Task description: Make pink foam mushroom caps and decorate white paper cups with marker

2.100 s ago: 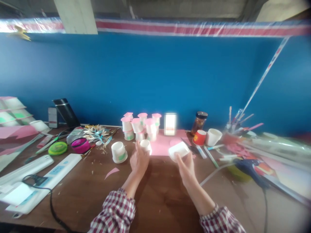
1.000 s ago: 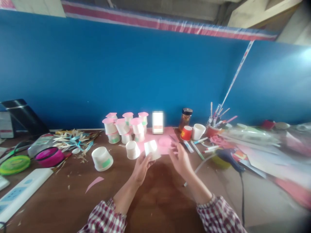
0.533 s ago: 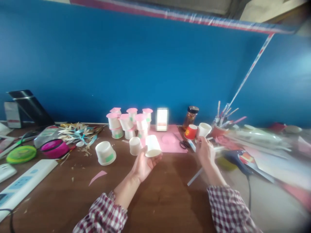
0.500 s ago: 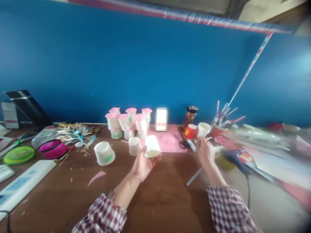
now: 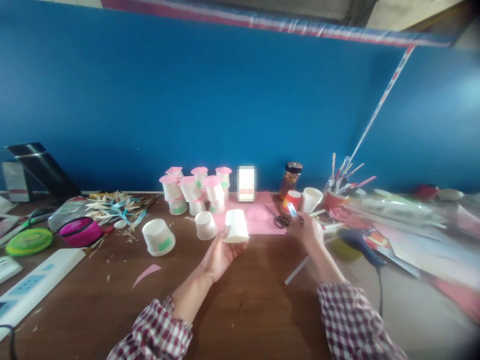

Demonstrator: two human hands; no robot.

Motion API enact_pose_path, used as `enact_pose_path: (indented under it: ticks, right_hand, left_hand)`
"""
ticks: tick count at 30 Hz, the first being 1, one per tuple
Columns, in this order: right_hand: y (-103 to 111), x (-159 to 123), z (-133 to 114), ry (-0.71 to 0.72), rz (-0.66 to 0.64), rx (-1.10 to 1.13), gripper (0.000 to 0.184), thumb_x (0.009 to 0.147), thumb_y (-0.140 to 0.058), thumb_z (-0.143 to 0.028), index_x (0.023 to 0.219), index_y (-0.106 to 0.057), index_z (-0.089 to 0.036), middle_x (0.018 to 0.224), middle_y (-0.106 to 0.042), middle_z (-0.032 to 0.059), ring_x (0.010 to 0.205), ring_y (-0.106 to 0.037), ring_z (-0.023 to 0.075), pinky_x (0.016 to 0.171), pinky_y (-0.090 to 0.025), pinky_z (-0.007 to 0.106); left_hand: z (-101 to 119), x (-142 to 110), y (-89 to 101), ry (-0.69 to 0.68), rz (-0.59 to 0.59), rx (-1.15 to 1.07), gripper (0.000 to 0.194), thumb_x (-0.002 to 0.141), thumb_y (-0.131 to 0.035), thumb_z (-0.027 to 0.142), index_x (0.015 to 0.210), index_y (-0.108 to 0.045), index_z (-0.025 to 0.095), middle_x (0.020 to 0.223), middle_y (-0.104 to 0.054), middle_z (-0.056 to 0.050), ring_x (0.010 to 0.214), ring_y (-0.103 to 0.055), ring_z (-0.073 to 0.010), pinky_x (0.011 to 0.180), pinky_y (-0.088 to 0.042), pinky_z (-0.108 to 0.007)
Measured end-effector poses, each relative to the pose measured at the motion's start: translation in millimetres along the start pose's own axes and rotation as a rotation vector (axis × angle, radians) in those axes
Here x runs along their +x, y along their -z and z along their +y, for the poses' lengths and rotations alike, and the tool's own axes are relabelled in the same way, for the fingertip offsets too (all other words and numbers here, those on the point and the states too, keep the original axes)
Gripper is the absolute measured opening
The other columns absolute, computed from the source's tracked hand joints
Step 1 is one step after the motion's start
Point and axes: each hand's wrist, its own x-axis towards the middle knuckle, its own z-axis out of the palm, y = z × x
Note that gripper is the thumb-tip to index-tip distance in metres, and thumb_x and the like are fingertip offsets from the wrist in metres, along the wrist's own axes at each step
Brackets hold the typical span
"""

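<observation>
In my left hand (image 5: 219, 252) is a white paper cup (image 5: 236, 226), tipped on its side above the table, the fingers wrapped under it. My right hand (image 5: 308, 231) is closed around a slim pale-blue and white tool (image 5: 291, 210) whose kind I cannot make out; its tip points up and to the left. Left of that hand, black-handled scissors (image 5: 281, 221) lie on a pink sheet (image 5: 265, 227). Just behind it stand a red paper cup (image 5: 291, 199) and a white cup (image 5: 312, 200). Two more white cups, a smaller one (image 5: 205, 226) and a larger one (image 5: 158, 237), rest to the left.
Stacked white cups with pink tops (image 5: 191, 190) stand at the back. Behind the red cup is a dark-lidded jar (image 5: 292, 177). A glue gun (image 5: 362, 245) lies right, near a pot of brushes (image 5: 335, 200). Paper scraps (image 5: 120, 207) and a power strip (image 5: 41, 275) are left.
My right hand has shifted left and slightly down, and the pale-blue tool's tip now points upward. The cup in my left hand has turned a little more upright.
</observation>
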Motion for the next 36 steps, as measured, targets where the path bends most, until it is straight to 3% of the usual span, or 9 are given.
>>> enact_pose_path:
  ticks: [2,4,6,8,12,17,24,31,36]
  right_hand:
    - [-0.6,-5.7,-8.0,-0.051,-0.037,0.552,0.027,0.081,-0.054,-0.039,0.094,-0.062,-0.017,0.082,-0.065,0.0083,0.075,-0.061,0.0222,0.065,-0.046,0.033]
    - [-0.8,-14.0,-19.4,-0.116,-0.189,1.036,0.029,0.076,-0.060,-0.043,0.092,-0.061,-0.019,0.079,-0.064,0.0048,0.069,-0.060,0.0183,0.060,-0.046,0.030]
    - [-0.2,-22.8,-31.6,-0.179,-0.319,1.314,0.026,0.072,-0.067,-0.037,0.092,-0.061,-0.022,0.078,-0.064,0.0015,0.068,-0.059,0.0154,0.058,-0.047,0.026]
    - [0.3,-30.2,-41.3,-0.224,-0.425,1.444,0.028,0.071,-0.068,-0.030,0.098,-0.060,-0.024,0.077,-0.063,-0.0005,0.068,-0.059,0.0141,0.057,-0.048,0.025]
    - [-2.9,-37.6,-49.3,-0.257,-0.575,1.512,0.026,0.075,-0.064,-0.027,0.100,-0.060,-0.023,0.074,-0.063,-0.0005,0.065,-0.059,0.0129,0.056,-0.048,0.024]
    - [-9.1,-40.2,-48.4,-0.269,-0.626,1.526,0.023,0.081,-0.061,-0.038,0.098,-0.062,-0.022,0.076,-0.063,0.0010,0.061,-0.057,0.0108,0.054,-0.046,0.023]
    - [-6.0,-49.7,-54.5,-0.173,-0.523,1.387,0.031,0.081,-0.059,-0.049,0.100,-0.059,-0.024,0.076,-0.064,0.0003,0.058,-0.053,0.0103,0.053,-0.041,0.022]
    - [-7.0,-53.6,-60.6,-0.029,-0.432,1.229,0.023,0.079,-0.062,-0.042,0.088,-0.064,-0.021,0.085,-0.064,0.0021,0.071,-0.056,0.0129,0.062,-0.042,0.024]
    - [-10.2,-54.0,-59.7,0.006,-0.434,1.195,0.022,0.080,-0.060,-0.040,0.094,-0.063,-0.022,0.078,-0.062,0.0005,0.068,-0.054,0.0128,0.062,-0.041,0.024]
  left_hand:
    - [0.9,0.1,-0.5,0.004,0.008,-0.009,0.037,0.086,-0.053,0.035,0.113,-0.052,0.010,0.090,-0.068,-0.012,0.082,-0.066,-0.0234,0.076,-0.054,-0.037]
    - [1.7,0.3,-0.7,0.009,0.007,-0.018,0.035,0.086,-0.053,0.035,0.111,-0.052,0.010,0.090,-0.068,-0.012,0.082,-0.066,-0.0240,0.075,-0.054,-0.038]
    - [2.3,0.6,-0.7,0.018,0.010,-0.023,0.034,0.086,-0.053,0.034,0.109,-0.053,0.010,0.089,-0.068,-0.012,0.081,-0.067,-0.0239,0.074,-0.055,-0.038]
    - [2.4,0.9,-0.5,0.025,0.015,-0.023,0.033,0.086,-0.054,0.034,0.108,-0.053,0.010,0.088,-0.068,-0.012,0.080,-0.067,-0.0235,0.074,-0.055,-0.037]
    - [1.5,0.7,0.4,0.023,0.019,-0.016,0.033,0.085,-0.055,0.035,0.109,-0.053,0.012,0.089,-0.068,-0.011,0.080,-0.067,-0.0231,0.075,-0.055,-0.037]
    - [0.5,1.0,2.4,0.038,0.006,-0.019,0.031,0.085,-0.054,0.035,0.106,-0.054,0.012,0.089,-0.067,-0.011,0.081,-0.067,-0.0235,0.076,-0.054,-0.038]
    - [-0.6,2.1,3.5,0.045,0.025,-0.009,0.030,0.085,-0.054,0.034,0.107,-0.054,0.013,0.089,-0.067,-0.009,0.080,-0.066,-0.0219,0.075,-0.055,-0.036]
    - [-0.8,2.2,3.9,0.041,0.013,-0.008,0.030,0.086,-0.053,0.034,0.107,-0.054,0.012,0.089,-0.067,-0.010,0.081,-0.066,-0.0225,0.076,-0.055,-0.037]
    - [-1.0,1.5,3.3,0.033,0.011,-0.009,0.030,0.086,-0.053,0.033,0.108,-0.055,0.013,0.091,-0.067,-0.010,0.080,-0.066,-0.0217,0.075,-0.055,-0.038]
